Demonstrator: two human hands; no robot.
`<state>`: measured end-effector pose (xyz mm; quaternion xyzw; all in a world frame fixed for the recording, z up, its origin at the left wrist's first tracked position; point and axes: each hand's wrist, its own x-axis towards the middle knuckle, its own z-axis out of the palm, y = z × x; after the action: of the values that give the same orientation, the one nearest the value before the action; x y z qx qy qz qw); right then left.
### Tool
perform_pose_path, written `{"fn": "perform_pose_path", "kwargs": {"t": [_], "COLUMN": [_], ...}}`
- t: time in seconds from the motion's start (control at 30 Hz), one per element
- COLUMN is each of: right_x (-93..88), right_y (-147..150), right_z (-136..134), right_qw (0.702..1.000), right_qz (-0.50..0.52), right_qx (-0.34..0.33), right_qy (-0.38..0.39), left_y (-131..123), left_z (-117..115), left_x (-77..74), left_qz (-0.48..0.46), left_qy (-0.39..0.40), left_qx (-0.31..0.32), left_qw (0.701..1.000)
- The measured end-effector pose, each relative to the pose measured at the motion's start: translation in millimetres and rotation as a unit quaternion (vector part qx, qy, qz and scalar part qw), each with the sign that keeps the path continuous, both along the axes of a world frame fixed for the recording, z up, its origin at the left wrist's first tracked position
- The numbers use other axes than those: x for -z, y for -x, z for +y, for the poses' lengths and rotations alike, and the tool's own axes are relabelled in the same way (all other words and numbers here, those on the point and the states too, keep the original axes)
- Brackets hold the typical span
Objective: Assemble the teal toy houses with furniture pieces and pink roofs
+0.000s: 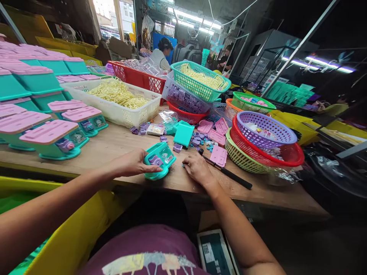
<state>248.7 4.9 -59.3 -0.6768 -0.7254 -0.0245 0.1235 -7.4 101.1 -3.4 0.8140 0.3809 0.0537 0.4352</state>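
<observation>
My left hand grips a teal plastic toy case with its thumb across the front, tilted just above the table's front edge. A purple piece and a clear window with a small white figure show in the case's face. My right hand rests closed on the wood, to the right of the case. Its fingertips are pinched, with a tiny teal bit showing at them. Behind the hands stands another teal case. Small purple and blue parts, several pink lids and a black stick-like tool lie to the right.
Finished-looking teal cases with pink tops stack up at the left. A white basket of yellow handles stands behind. Stacked baskets crowd the right, and a teal basket tops another stack. Two people are in the background.
</observation>
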Motion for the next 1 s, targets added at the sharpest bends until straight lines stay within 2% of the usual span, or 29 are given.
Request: {"fn": "perform_pose_path", "kwargs": {"t": [0.1,0.27,0.33,0.43,0.53,0.63,0.7,0.83,1.0], "right_x": [0.1,9.5,10.3,2.4,-10.7,-17.3,-16.4,-11.0,-11.0], "right_y": [12.5,24.6,24.8,29.4,45.1,64.6,73.2,76.2,72.2], "right_z": [-3.7,-8.1,-9.4,-12.0,-14.2,-13.3,-11.5,-9.1,-11.6], "right_qw": [0.999,0.996,0.997,0.985,0.923,0.882,0.874,0.879,0.892], "right_qz": [-0.041,-0.08,-0.057,0.1,0.287,0.362,0.366,0.343,0.272], "right_qx": [0.012,0.045,0.042,-0.034,-0.117,-0.149,-0.157,-0.158,-0.175], "right_qy": [-0.005,-0.023,-0.043,-0.134,-0.226,-0.264,-0.277,-0.293,-0.315], "left_y": [-0.3,1.5,1.7,0.7,-1.7,-3.9,-4.7,-5.4,-8.3], "left_z": [-2.0,-2.6,-2.2,-1.7,-1.6,-2.3,-3.2,-5.6,-7.1], "left_x": [-5.8,-7.3,-5.6,-3.5,-2.7,-1.0,1.0,4.2,4.8], "left_qz": [0.037,-0.002,-0.013,-0.013,-0.01,-0.015,-0.035,-0.07,-0.052], "left_qy": [-0.006,0.017,0.018,0.016,0.013,0.009,0.012,0.002,-0.041], "left_qx": [0.001,0.006,0.011,0.014,0.013,0.016,0.03,0.056,0.055], "left_qw": [0.999,1.0,1.0,1.0,1.0,1.0,0.999,0.996,0.996]}}
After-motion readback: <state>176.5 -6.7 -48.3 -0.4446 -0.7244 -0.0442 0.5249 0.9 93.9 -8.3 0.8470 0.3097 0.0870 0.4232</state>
